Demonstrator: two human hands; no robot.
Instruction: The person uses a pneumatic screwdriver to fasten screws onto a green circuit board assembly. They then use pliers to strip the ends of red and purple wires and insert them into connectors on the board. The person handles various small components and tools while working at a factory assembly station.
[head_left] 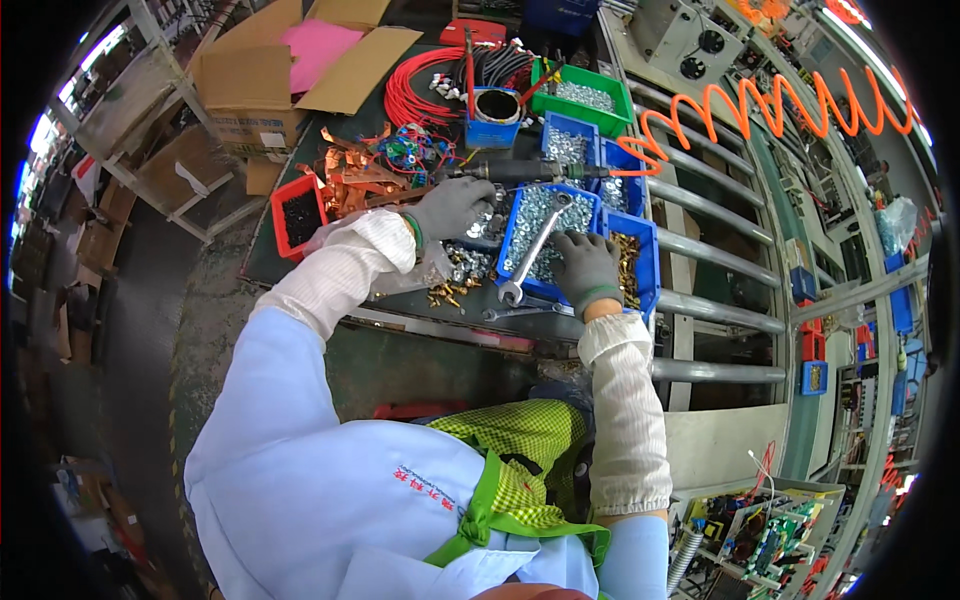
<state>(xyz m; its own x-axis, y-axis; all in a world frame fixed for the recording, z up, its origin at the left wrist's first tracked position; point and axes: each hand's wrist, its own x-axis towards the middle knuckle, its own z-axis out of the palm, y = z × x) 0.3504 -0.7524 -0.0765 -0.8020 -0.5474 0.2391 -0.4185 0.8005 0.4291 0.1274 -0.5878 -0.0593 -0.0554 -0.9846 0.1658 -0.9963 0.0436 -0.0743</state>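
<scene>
My left hand (455,208), in a grey glove, bends over a pile of loose silver bolts (468,265) and a clear plastic bag (425,272). Its fingers are curled, with their tips hidden beneath. Just beyond it lies a black air screwdriver (520,170). My right hand (588,268), gloved too, reaches over the right side of a blue bin (503,240) of small zinc-coloured hardware. Its fingers are bent down and drawn together; what is between them cannot be made out. Across this bin rests a combination wrench (540,248), left of my right hand.
Right of my right hand is a blue bin of brass fittings (628,262). Behind are a green bin (585,98), red cable (415,88) and copper strips (355,172). A red bin (298,215) stands left. Metal rollers (720,260) and an orange coiled hose (745,105) lie right.
</scene>
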